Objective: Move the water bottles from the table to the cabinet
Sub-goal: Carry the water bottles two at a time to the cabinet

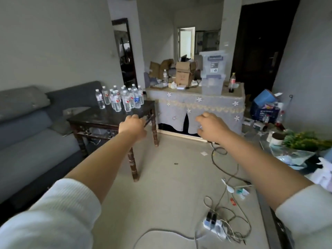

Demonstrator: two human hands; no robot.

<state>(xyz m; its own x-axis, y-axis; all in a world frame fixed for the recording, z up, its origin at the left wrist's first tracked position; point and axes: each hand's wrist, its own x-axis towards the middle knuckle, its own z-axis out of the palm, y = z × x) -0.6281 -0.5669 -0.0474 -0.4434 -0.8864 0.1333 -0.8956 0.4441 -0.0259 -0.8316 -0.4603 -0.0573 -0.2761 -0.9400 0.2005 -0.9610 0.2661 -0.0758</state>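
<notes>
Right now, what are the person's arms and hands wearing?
Both arms wear white ribbed sleeves, the left sleeve and the right sleeve, pushed up so the forearms are bare. The left hand and right hand are bare too: no gloves, and no rings or watch that I can see.

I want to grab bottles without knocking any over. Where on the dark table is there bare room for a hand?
The near half of the dark table, between the front edge and the water bottles, is bare. The bottles crowd the far edge, tightest at its right end. Both hands, left hand and right hand, are held out in front, holding nothing.
</notes>
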